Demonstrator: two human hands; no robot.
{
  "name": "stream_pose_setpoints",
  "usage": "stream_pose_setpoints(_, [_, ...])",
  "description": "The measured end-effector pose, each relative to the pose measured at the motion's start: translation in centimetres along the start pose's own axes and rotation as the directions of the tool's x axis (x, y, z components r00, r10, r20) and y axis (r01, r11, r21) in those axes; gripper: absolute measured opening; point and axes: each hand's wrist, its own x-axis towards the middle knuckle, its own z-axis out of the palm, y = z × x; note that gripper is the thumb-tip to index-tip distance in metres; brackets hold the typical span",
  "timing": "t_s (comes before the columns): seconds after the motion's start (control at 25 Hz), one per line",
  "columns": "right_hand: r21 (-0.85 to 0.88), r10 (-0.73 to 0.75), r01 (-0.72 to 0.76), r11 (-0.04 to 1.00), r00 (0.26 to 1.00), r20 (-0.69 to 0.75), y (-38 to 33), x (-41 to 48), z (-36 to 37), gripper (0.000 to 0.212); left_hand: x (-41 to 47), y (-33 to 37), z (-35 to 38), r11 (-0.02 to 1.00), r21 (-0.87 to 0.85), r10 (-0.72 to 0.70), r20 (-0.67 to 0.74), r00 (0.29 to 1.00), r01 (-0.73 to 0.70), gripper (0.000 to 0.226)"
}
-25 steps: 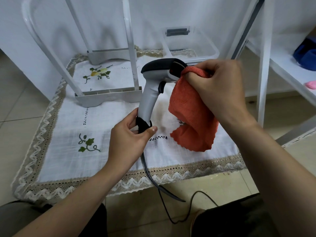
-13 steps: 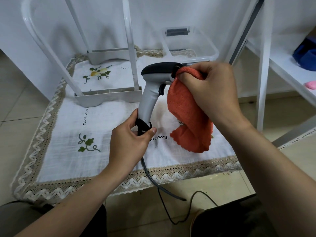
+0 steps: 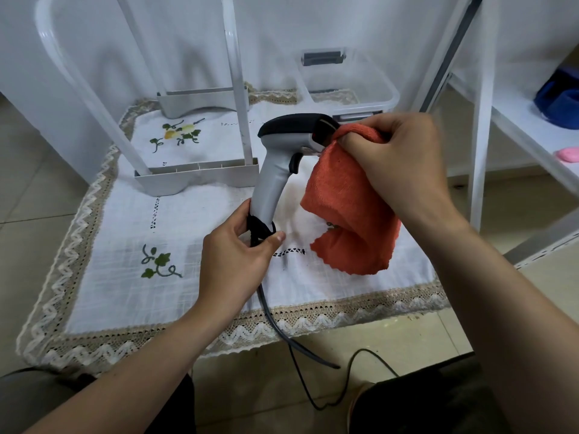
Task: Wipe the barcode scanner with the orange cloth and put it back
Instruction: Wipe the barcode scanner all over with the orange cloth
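Observation:
A grey barcode scanner with a black top stands upright above a white embroidered cloth. My left hand grips the black base of its handle, where the cable leaves. My right hand holds the orange cloth bunched in its fingers and presses it against the scanner's front window. The rest of the cloth hangs down below my right hand.
A white plastic stand sits on the cloth behind the scanner. A clear plastic box is at the back. White shelf legs rise at the right. The cable trails over the front edge to the floor.
My right hand and the orange cloth have shifted slightly down along the front of the scanner head. My left hand keeps its grip on the handle base.

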Motion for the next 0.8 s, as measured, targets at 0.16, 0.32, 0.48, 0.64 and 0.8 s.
stream_pose_setpoints(0.16, [-0.037, 0.016, -0.016, 0.999, 1.000, 0.014, 0.18, -0.01, 0.17, 0.014, -0.17, 0.23, 0.11, 1.000, -0.006, -0.004, -0.037, 0.999, 0.004, 0.060])
stream_pose_setpoints(0.32, [-0.024, 0.025, -0.025, 0.999, 1.000, 0.010, 0.32, 0.07, 0.35, 0.012, -0.32, 0.29, 0.18, 1.000, 0.005, 0.005, -0.043, 0.999, -0.005, 0.063])
stream_pose_setpoints(0.48, [0.012, 0.003, -0.004, 1.000, 1.000, 0.026, 0.26, -0.06, 0.45, 0.010, -0.35, 0.01, 0.25, 1.000, 0.021, 0.012, -0.054, 0.998, -0.011, 0.072])
stream_pose_setpoints(0.64, [0.044, -0.009, 0.008, 0.999, 1.000, 0.025, 0.05, -0.20, 0.70, 0.010, -0.39, -0.16, 0.27, 1.000, 0.029, 0.010, -0.049, 0.999, -0.008, 0.075])
stream_pose_setpoints(0.8, [0.100, -0.038, 0.034, 0.994, 0.999, 0.035, -0.44, -0.53, 0.78, 0.011, -0.27, -0.16, 0.21, 0.999, 0.049, -0.002, -0.043, 0.999, 0.004, 0.076])
